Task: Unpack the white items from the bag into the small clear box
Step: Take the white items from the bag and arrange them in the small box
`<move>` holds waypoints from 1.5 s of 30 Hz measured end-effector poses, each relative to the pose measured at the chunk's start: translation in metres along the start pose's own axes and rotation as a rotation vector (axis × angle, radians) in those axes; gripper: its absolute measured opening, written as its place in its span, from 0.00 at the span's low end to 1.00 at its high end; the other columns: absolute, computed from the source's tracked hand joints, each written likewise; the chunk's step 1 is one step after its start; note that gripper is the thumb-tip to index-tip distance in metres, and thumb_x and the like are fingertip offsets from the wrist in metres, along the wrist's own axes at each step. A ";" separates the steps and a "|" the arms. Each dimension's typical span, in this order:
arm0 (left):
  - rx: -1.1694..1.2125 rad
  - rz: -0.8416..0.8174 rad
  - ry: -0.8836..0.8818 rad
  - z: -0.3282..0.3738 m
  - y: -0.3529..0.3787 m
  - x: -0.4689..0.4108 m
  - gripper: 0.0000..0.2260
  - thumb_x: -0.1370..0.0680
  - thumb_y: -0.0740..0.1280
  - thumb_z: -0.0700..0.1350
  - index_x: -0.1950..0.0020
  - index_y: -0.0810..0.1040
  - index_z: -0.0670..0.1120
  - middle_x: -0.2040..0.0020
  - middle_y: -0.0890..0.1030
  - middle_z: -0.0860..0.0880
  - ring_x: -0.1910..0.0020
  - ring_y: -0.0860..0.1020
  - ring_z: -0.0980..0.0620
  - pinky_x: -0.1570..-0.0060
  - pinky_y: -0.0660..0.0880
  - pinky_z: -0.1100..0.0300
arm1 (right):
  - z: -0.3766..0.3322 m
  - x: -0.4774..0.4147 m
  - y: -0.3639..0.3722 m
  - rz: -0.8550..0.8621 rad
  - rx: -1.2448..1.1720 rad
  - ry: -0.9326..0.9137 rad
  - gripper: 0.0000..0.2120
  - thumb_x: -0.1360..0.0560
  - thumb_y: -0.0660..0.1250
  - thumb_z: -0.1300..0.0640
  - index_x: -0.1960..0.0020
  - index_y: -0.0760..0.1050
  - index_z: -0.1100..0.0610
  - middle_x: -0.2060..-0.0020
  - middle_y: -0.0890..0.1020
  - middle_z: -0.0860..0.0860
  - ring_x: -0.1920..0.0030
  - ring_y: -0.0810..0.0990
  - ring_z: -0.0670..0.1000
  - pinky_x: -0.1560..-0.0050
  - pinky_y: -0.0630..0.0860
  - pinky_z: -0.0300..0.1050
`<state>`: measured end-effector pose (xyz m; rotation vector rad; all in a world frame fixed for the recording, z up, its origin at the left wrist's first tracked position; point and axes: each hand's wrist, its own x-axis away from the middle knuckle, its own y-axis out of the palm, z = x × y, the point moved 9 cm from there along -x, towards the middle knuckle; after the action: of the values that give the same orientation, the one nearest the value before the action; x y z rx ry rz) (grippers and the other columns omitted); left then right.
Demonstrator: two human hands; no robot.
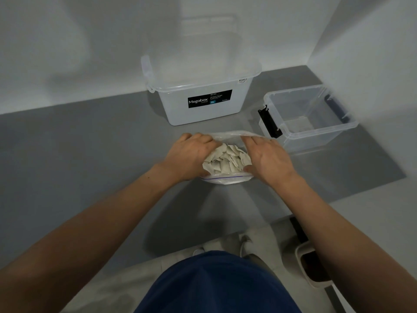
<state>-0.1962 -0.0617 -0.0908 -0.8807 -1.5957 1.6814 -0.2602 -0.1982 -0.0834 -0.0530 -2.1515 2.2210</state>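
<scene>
A clear zip bag [228, 178] lies on the grey table in front of me, its mouth held wide. Inside it sits a heap of several white, flat packets [226, 160]. My left hand [191, 154] grips the bag's left edge, fingers curled over the rim. My right hand [268, 158] holds the bag's right edge, thumb at the near side. The small clear box [320, 129] with black latches stands open to the right of the bag, with nothing visible in it.
A larger translucent box [203, 102] labelled Megabox stands behind the bag against the wall. Walls close in at the back and right. The table's near edge is by my body; a bin [312, 265] sits on the floor at right.
</scene>
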 end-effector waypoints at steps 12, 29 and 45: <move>-0.079 -0.069 0.163 0.016 0.012 0.019 0.16 0.25 0.62 0.58 0.56 0.83 0.50 0.49 0.81 0.54 0.42 0.74 0.51 0.37 0.62 0.49 | 0.012 0.003 0.013 -0.014 -0.042 0.024 0.11 0.23 0.69 0.53 0.44 0.83 0.56 0.52 0.83 0.55 0.49 0.81 0.59 0.50 0.79 0.51; 0.418 0.100 -0.057 0.017 -0.010 0.005 0.15 0.27 0.67 0.62 0.47 0.80 0.55 0.51 0.80 0.57 0.47 0.76 0.53 0.38 0.67 0.50 | 0.008 0.003 0.016 0.148 -0.146 0.249 0.08 0.24 0.64 0.60 0.55 0.82 0.59 0.57 0.83 0.55 0.52 0.81 0.61 0.56 0.75 0.48; 0.844 0.200 -0.144 0.018 -0.053 -0.018 0.08 0.22 0.70 0.52 0.43 0.83 0.57 0.49 0.84 0.59 0.49 0.79 0.64 0.44 0.75 0.61 | 0.034 0.012 -0.068 0.298 -0.875 0.064 0.04 0.22 0.72 0.53 0.49 0.85 0.49 0.59 0.86 0.41 0.57 0.84 0.44 0.53 0.80 0.45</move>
<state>-0.2010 -0.0841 -0.0363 -0.4856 -0.7304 2.3160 -0.2734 -0.2297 -0.0144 -0.4855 -3.0267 1.1542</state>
